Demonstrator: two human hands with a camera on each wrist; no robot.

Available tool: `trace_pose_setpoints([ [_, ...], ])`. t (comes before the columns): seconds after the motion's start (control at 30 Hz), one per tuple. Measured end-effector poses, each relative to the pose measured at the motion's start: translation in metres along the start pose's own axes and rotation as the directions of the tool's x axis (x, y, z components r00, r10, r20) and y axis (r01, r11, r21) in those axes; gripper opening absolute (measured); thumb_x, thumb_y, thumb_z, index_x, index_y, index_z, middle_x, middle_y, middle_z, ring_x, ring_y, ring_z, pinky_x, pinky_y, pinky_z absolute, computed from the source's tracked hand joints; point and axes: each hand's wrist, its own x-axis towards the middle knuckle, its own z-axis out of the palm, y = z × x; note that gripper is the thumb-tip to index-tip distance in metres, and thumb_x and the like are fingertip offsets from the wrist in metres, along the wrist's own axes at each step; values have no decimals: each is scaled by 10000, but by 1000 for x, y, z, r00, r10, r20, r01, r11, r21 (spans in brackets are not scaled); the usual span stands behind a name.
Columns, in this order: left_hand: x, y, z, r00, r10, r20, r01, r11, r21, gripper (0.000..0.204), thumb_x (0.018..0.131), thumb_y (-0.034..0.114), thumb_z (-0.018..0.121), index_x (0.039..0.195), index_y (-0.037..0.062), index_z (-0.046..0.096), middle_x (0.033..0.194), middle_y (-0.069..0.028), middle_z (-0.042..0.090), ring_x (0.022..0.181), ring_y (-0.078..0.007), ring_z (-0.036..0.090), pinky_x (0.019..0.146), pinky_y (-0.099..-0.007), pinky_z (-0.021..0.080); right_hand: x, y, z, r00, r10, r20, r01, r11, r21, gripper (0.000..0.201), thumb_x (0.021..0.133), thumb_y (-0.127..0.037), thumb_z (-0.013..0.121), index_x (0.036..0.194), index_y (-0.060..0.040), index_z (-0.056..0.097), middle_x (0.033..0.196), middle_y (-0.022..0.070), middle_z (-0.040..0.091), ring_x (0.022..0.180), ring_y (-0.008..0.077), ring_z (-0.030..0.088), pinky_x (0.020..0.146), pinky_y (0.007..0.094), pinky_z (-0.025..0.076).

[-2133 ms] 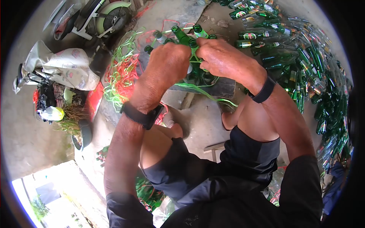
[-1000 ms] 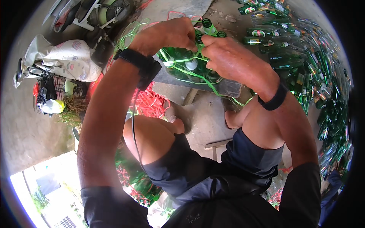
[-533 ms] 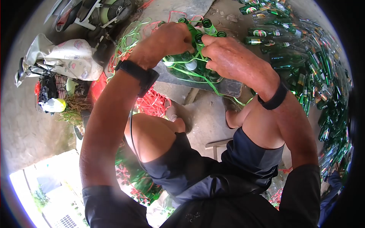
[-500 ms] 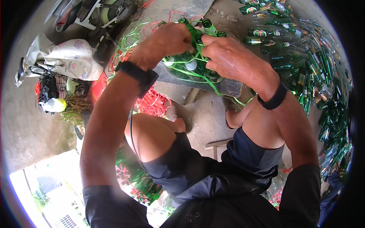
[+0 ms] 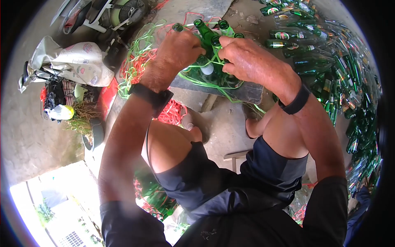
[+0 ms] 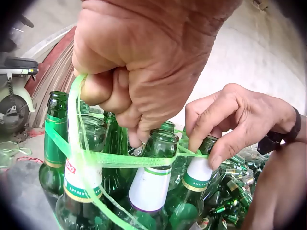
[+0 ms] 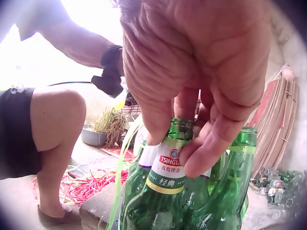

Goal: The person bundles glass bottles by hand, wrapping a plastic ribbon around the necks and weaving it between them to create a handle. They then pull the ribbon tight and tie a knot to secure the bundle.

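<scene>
Several upright green bottles stand grouped on a dark slab, with green plastic strap around their necks. My left hand is over the left side of the group; in the left wrist view its curled fingers grip the strap, which loops up over them. On the right, my right hand holds a bottle neck between thumb and fingers, pressing the strap there. In the right wrist view, that hand covers part of the neck of a labelled bottle. The left fingertips are partly hidden.
A large pile of loose bottles lies at the right. Red strap and green strap lie left of the slab. A two-wheeler, a covered bundle and a plant pot are farther left.
My left hand has come down and leftward over the past second, showing more of the bottle tops behind it. My right hand stays nearly still at the bottle neck.
</scene>
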Motion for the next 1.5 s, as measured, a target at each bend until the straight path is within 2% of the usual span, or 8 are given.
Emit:
trace_pose_setpoints([
  [0.37, -25, 25, 13, 964, -190, -188, 232, 942, 243, 213, 905, 331, 752, 812, 143, 780, 792, -125, 756, 765, -343, 765, 687, -492, 599, -1, 7, 2, 999, -1, 39, 0, 1000, 27, 209, 808, -101, 777, 886, 63, 673, 956, 175, 592, 915, 401, 650, 804, 505, 518],
  [0.6, -38, 28, 28, 952, -109, -287, 181, 954, 237, 122, 896, 207, 726, 831, 108, 698, 812, -119, 748, 741, -352, 757, 638, -475, 591, -2, 7, 2, 1000, -9, 20, 9, 999, 39, 212, 806, -103, 777, 876, 65, 670, 946, 176, 592, 917, 403, 650, 797, 503, 515],
  [0.7, -41, 28, 33, 938, -83, -336, 176, 950, 258, 85, 945, 214, 688, 957, 144, 736, 821, -104, 742, 711, -357, 732, 627, -483, 564, -2, 10, 4, 1000, -26, -6, 27, 999, 44, 214, 803, -108, 772, 857, 65, 659, 936, 174, 588, 905, 403, 646, 787, 506, 511],
  [0.8, -49, 37, 33, 952, -77, -295, 171, 936, 309, 63, 834, 81, 658, 895, 85, 646, 825, -108, 719, 720, -353, 746, 629, -481, 589, -2, 10, 4, 1000, -25, -2, 25, 998, 54, 213, 801, -110, 765, 843, 63, 649, 927, 173, 583, 889, 401, 640, 776, 508, 505],
  [1.0, -60, 42, 37, 927, -203, -314, 267, 947, 177, 39, 885, 99, 647, 922, 86, 651, 832, -122, 730, 743, -368, 751, 642, -505, 584, -2, 13, 9, 999, -36, -30, 38, 997, 70, 195, 802, -97, 748, 827, 58, 633, 911, 174, 577, 873, 398, 639, 762, 508, 505],
  [1.07, -64, 42, 37, 904, -244, -352, 282, 957, 61, 148, 991, 178, 655, 1081, 104, 746, 877, -162, 762, 786, -382, 748, 686, -489, 575, -2, 13, 9, 998, -53, -39, 56, 996, 63, 191, 800, -93, 747, 825, 56, 631, 910, 174, 578, 871, 398, 639, 760, 507, 504],
  [1.37, -76, 53, 42, 803, -400, -442, 299, 912, -281, 152, 964, 119, 696, 1075, 55, 776, 906, -201, 760, 829, -376, 761, 735, -407, 591, 0, 11, 5, 999, -37, 2, 37, 998, 46, 184, 792, -80, 757, 842, 54, 641, 919, 179, 584, 880, 404, 637, 785, 516, 501],
  [1.5, -78, 46, 52, 799, -388, -458, 296, 919, -262, 154, 962, 114, 690, 1072, 59, 783, 903, -199, 761, 825, -371, 764, 725, -400, 588, 0, 10, 2, 999, -19, 42, 17, 999, 47, 201, 796, -88, 763, 836, 60, 633, 927, 182, 586, 897, 413, 632, 809, 524, 498],
])
